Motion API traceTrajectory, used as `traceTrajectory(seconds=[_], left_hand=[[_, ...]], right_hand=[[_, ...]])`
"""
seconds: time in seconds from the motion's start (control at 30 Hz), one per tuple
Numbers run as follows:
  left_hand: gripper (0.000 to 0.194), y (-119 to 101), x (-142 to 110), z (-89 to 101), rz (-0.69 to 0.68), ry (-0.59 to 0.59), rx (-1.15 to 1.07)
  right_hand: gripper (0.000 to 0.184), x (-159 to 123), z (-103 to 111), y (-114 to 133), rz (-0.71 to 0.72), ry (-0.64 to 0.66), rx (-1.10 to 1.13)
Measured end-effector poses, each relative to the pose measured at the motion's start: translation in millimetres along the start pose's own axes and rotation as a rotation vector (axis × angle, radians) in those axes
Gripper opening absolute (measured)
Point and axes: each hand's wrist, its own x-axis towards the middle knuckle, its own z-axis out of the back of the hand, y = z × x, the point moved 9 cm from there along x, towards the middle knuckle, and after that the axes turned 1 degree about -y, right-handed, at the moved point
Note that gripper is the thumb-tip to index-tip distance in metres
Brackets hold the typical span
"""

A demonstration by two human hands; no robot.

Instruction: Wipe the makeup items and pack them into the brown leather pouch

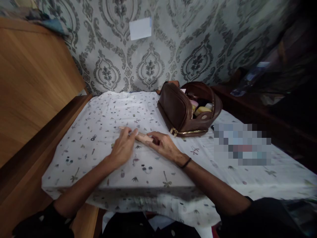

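A slim beige cosmetic tube (145,137) with a dark end lies between my two hands, just above or on the patterned cloth. My left hand (123,145) is closed at the tube's left end, thumb and fingers pinched together. A pale tip pokes out past those fingers; I cannot tell whether it is part of the tube. My right hand (166,146) has its fingers curled around the tube's dark right end. Right behind it stands a brown cosmetic bag (177,107), its top unzipped, with several pink, yellow and white items inside.
A white printed cloth (99,115) covers the table-like surface. Wooden furniture (32,82) stands on the left, and a patterned wall (148,66) at the back bears a white card (140,28). A clear plastic bottle (250,79) lies at the right. Something pixelated sits right of the bag.
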Motion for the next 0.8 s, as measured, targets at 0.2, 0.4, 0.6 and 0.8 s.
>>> traceTrajectory(seconds=[0.2,0.4,0.6,0.8], left_hand=[[0.054,-38,-2,-13.6,-0.158,0.005,-0.082],[0.042,45,28,11.4,0.059,-0.149,-0.045],[0.041,17,20,5.4,-0.006,-0.147,-0.24],[0.048,-44,1,-2.8,-0.207,-0.074,-0.258]], right_hand=[[0.037,0,2,-4,-0.049,0.005,0.19],[0.048,3,-2,-15,-0.19,0.046,0.414],[0.052,5,-6,-29,-0.303,0.042,0.554],[0.052,4,-10,-32,-0.357,0.043,0.752]])
